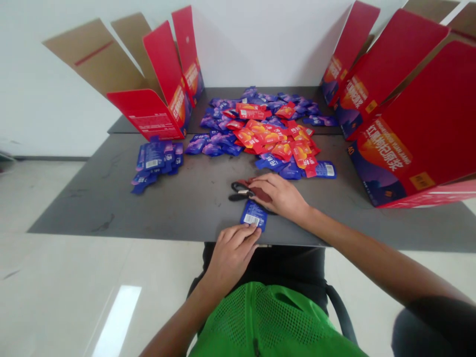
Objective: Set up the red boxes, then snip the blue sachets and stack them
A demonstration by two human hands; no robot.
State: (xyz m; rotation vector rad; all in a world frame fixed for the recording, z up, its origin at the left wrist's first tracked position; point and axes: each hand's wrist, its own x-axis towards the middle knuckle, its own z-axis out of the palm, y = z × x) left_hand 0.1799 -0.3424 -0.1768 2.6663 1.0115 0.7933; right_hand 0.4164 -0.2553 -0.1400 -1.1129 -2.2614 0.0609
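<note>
our green mesh vest is nearest, in front of the worktop. our left hand lays its fingers close together on the near end of a blue packet; we cannot tell if the thumb pinches. our right hand is closed around a brown-and-black tool at the far end. the packet lies near the worktop's edge, so a loose hold could let it slip off; a crooked push of the tool could crease it.

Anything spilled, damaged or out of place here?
Dark smudges on the flat grey tabletop, near its front edge at picture left; they break its plain surface. Stain or scuff, I can't tell.
</note>
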